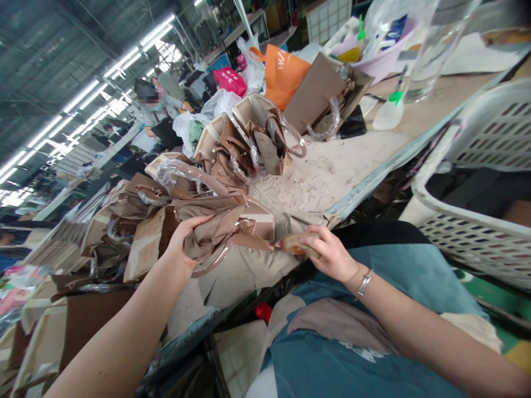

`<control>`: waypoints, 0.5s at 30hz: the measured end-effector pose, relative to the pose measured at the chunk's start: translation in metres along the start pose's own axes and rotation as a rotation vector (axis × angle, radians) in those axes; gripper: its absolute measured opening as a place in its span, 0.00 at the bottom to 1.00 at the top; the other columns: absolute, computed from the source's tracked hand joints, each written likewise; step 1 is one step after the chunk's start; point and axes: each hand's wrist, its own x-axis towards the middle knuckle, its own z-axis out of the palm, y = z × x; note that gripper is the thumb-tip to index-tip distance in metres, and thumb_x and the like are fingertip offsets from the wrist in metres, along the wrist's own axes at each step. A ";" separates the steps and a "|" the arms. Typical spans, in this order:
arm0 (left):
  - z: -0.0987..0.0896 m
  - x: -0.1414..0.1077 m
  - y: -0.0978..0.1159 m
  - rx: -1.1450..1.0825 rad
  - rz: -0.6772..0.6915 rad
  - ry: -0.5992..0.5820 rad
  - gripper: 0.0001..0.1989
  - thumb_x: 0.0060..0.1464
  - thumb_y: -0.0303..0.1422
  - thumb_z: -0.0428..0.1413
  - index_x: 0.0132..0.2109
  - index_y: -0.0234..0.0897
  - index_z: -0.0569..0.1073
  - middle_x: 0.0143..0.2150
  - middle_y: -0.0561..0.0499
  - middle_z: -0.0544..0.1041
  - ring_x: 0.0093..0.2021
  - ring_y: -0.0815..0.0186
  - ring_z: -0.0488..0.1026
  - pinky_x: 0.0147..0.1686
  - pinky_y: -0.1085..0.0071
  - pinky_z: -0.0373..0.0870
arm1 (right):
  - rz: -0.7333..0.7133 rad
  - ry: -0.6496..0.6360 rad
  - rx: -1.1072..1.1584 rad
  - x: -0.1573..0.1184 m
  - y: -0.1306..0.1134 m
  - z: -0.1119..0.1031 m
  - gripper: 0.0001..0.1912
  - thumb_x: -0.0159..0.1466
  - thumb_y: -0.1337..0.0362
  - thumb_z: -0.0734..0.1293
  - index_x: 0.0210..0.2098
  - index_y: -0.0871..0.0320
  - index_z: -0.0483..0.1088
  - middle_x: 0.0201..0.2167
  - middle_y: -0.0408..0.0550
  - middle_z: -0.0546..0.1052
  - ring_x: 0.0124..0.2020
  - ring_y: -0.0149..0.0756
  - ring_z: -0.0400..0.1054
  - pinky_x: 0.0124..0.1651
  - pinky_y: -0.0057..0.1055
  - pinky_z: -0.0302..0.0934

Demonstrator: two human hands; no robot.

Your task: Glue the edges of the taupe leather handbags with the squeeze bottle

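Note:
A tan handbag (215, 221) with plastic-wrapped handles lies on the workbench (327, 171) in front of me. My left hand (185, 240) grips its folded fabric flap near the handle. My right hand (327, 251) holds a small brownish bottle (296, 243) whose nozzle tip points at the bag's edge. A metal bracelet sits on my right wrist.
Several more tan and brown handbags (257, 138) pile up along the bench to the left and behind. A white plastic basket (481, 171) stands at the right. Orange and pink bags (282, 72) and a clear container (431, 50) sit further back. A person (155, 108) works at a far table.

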 end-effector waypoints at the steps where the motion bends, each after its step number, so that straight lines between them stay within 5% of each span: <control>1: 0.000 0.001 0.000 0.004 -0.003 0.007 0.06 0.48 0.26 0.56 0.34 0.27 0.76 0.22 0.44 0.78 0.22 0.58 0.77 0.24 0.64 0.77 | -0.004 0.014 -0.019 0.000 0.001 0.001 0.20 0.59 0.74 0.62 0.50 0.53 0.65 0.47 0.55 0.64 0.44 0.41 0.66 0.41 0.37 0.69; 8: 0.002 0.008 0.001 -0.039 -0.005 0.063 0.08 0.46 0.26 0.56 0.35 0.28 0.76 0.23 0.43 0.78 0.20 0.55 0.76 0.20 0.63 0.77 | 0.139 0.222 0.020 0.010 0.012 0.000 0.17 0.61 0.72 0.65 0.49 0.53 0.64 0.43 0.52 0.66 0.46 0.43 0.65 0.47 0.43 0.67; 15: 0.003 0.019 0.004 0.003 0.034 0.050 0.06 0.49 0.26 0.54 0.34 0.30 0.76 0.21 0.44 0.77 0.18 0.56 0.75 0.19 0.62 0.76 | 0.112 0.156 0.067 0.028 0.020 -0.006 0.13 0.63 0.67 0.66 0.47 0.53 0.65 0.42 0.51 0.67 0.44 0.41 0.66 0.45 0.40 0.68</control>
